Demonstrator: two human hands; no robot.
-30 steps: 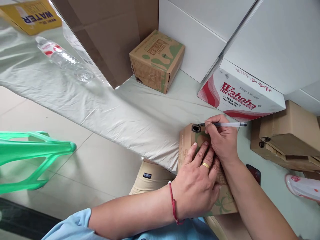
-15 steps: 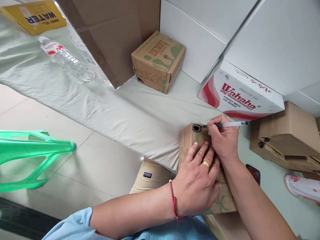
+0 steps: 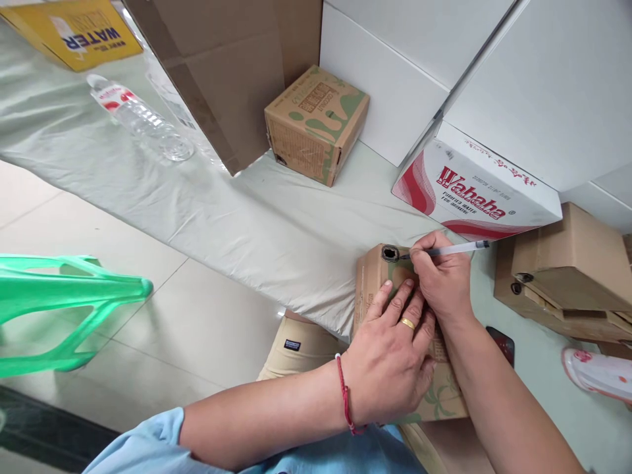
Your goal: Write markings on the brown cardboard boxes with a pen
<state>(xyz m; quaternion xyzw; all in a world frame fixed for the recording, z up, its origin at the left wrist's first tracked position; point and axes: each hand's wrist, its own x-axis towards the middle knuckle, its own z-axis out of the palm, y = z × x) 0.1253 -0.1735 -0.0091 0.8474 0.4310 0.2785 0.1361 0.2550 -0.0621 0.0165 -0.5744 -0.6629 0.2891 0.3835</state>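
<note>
A brown cardboard box [image 3: 368,280] with green print lies in front of me at the table's front edge. My left hand [image 3: 392,355] rests flat on its top, fingers spread, a gold ring on one of them. In my right hand [image 3: 442,270] a pen [image 3: 459,248] with a clear barrel is pinched between thumb and fingers. Its tip points left and meets the box beside a hole [image 3: 390,253] ringed with thick black ink at the far left corner. Both hands cover much of the box's top.
Behind stand another printed carton [image 3: 316,125], a white-and-red Wahaha box [image 3: 478,184] and a large cardboard panel [image 3: 217,72]. Plastic bottles [image 3: 143,122] lie at left near a yellow box [image 3: 93,39]. Stacked cartons [image 3: 573,253] and a phone [image 3: 501,345] are at right; a green stool [image 3: 74,289] stands on the floor.
The pen has tilted slightly, and its tip sits a little lower beside the hole. My left hand stays in place on the box. The whole view has shifted slightly.
</note>
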